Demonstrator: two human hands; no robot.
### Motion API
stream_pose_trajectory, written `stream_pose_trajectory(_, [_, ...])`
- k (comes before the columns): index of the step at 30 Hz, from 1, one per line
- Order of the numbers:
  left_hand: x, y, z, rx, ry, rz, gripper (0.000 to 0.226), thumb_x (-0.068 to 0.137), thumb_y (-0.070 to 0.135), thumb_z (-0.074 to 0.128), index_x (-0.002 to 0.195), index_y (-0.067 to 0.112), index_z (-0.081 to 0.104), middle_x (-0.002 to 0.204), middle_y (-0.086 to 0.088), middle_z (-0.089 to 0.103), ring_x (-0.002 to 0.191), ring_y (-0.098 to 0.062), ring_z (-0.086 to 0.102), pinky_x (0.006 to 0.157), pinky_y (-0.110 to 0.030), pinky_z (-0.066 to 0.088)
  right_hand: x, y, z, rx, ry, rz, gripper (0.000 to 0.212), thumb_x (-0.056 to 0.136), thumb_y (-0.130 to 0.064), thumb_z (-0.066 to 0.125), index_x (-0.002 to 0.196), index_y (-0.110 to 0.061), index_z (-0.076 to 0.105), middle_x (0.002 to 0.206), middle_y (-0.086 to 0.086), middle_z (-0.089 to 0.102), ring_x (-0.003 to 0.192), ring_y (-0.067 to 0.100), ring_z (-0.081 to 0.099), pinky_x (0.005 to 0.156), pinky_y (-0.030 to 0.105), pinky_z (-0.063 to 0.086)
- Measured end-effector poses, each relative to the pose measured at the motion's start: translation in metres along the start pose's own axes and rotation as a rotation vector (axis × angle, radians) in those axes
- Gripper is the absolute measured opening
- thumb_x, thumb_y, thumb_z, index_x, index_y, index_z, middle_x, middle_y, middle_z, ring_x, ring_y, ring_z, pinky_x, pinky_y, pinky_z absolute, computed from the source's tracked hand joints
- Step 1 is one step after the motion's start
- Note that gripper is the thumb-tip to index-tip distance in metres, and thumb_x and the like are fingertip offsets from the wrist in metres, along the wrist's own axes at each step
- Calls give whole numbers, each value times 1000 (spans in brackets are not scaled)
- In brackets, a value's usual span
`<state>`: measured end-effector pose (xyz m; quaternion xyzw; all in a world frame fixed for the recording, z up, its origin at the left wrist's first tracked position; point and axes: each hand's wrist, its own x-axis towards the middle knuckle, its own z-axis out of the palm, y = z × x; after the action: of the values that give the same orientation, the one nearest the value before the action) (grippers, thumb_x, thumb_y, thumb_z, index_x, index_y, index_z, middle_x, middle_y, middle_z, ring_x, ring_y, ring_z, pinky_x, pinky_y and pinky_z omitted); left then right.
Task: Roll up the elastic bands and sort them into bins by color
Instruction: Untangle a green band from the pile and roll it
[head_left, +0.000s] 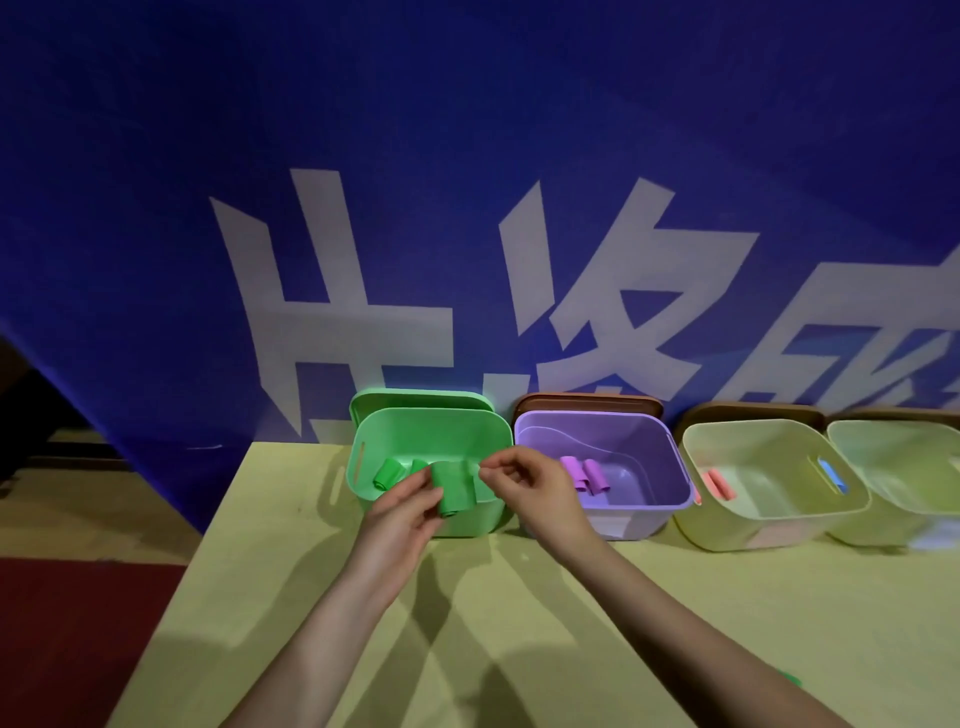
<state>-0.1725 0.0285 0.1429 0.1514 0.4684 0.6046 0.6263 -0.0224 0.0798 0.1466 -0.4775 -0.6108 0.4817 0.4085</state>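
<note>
Head view: green rolled band (453, 489) upright over the front rim of the green bin (363, 441), pinched at its lower half by the left hand (400, 512), thumb and fingers curled round it. Right hand (524, 486) just beside the roll's upper right edge, fingertips drawn together as if nipping the loose tail, though too small to tell for sure whether anything sits between them. Probably the closing turn of the roll, with the drop into the bin next. Best done by keeping the left pinch firm across the coil so the layers do not spring apart, smoothing the tail flat against the roll, then lowering past the rim before letting go rather than tossing. Likely to uncoil if released high or slack. Already in the green bin: other green rolls (388, 474) near the far wall. To the right, touching side by side, the purple bin (675, 467) with purple rolls (589, 475), then a pale yellow bin (696, 447) with a pink roll (719, 483) and something blue (831, 475) at its far side. All on a yellow-green table (519, 623) against a blue banner (156, 208).
</note>
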Motion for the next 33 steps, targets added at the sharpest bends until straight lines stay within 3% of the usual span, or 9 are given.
stream_pose_trajectory(4, [-4,-3,5,7,54,102,29,90,-12,47,103,8,62,89,-6,74,82,-15,70,64,-22,57,-10,1,16,-29,-32,35,8,83,-5,71,91,-6,73,67,-4,66,54,-1,56,61,17,50])
stream_pose_trajectory(8, [-3,-9,9,15,72,143,31,90,-11,48,114,5,59,101,-9,70,91,-18,67,76,-24,56,-9,4,27,53,4,118,12,82,-4,72,94,-2,73,63,-7,67,53,0,60,62,15,49])
stream_pose_trajectory(15, [0,-10,12,-7,120,199,28,91,-5,52,112,11,63,101,-3,70,94,-15,64,83,-27,48,-5,3,42,101,117,175,9,81,-10,74,86,-17,70,79,0,71,72,10,65,77,27,53])
stream_pose_trajectory(19, [5,-8,12,-23,147,217,29,91,-5,52,115,10,62,105,-2,69,98,-15,64,88,-26,48,1,3,50,152,141,213,17,81,-13,75,96,-16,67,89,3,72,86,15,68,82,27,55])
stream_pose_trajectory(25, [15,-9,4,-24,188,197,26,92,1,55,114,11,64,107,-1,68,98,-11,62,80,-24,48,12,3,56,220,135,270,13,83,-14,73,95,-9,70,78,0,69,59,2,61,67,20,51])
stream_pose_trajectory(30, [19,-11,2,-41,173,170,22,94,2,52,111,8,65,105,-2,69,97,-15,63,82,-27,49,15,7,59,242,140,339,11,82,-17,75,89,-12,68,77,-2,68,67,8,61,73,25,52])
stream_pose_trajectory(33, [22,-14,0,-44,194,172,22,94,2,52,113,5,64,106,-4,69,99,-18,64,81,-26,52,18,7,59,263,99,340,6,82,-13,73,78,-13,70,59,-8,61,58,8,51,68,25,48])
